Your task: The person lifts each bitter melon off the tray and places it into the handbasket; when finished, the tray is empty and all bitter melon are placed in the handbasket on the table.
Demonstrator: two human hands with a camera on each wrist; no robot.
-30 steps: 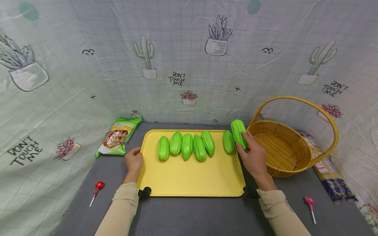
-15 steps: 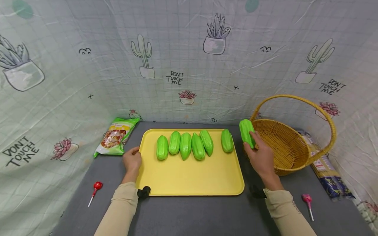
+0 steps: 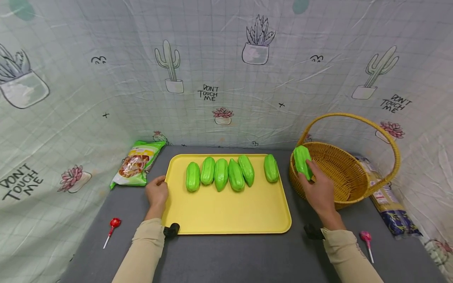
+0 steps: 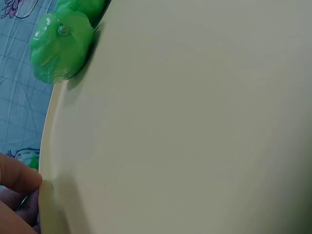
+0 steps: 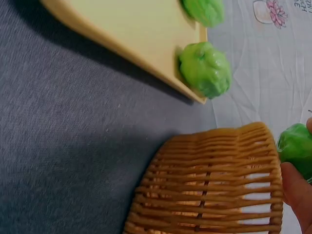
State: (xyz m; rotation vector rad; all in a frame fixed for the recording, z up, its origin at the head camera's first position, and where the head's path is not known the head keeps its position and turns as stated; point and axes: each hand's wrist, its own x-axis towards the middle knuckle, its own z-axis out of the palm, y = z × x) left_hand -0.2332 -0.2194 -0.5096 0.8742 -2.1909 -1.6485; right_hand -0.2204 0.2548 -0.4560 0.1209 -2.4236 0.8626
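My right hand [image 3: 321,192] grips a green ridged gourd [image 3: 302,162] between thumb and fingers, over the left rim of a woven basket [image 3: 348,169]. In the right wrist view that gourd [image 5: 296,148] shows at the right edge, just past the basket's rim [image 5: 275,175]. A yellow tray [image 3: 226,214] lies left of the basket; my left hand [image 3: 157,193] pinches its left rim. Several like gourds [image 3: 221,175] stand side by side along its back half, with one gourd [image 3: 271,168] apart at the right. The left fingertips [image 4: 31,180] meet the tray rim in the left wrist view.
A green snack bag [image 3: 138,163] lies behind the left hand. A red lollipop [image 3: 112,228] is at the left, a pink lollipop [image 3: 367,241] at the right. Beside the basket lies a long packet [image 3: 393,208]. A patterned cloth [image 3: 219,59] hangs behind the grey table [image 3: 226,259].
The right hand has carried its gourd rightward, from over the tray's right back corner to the basket's left rim. The left hand stays at the tray's edge; the view has shifted slightly.
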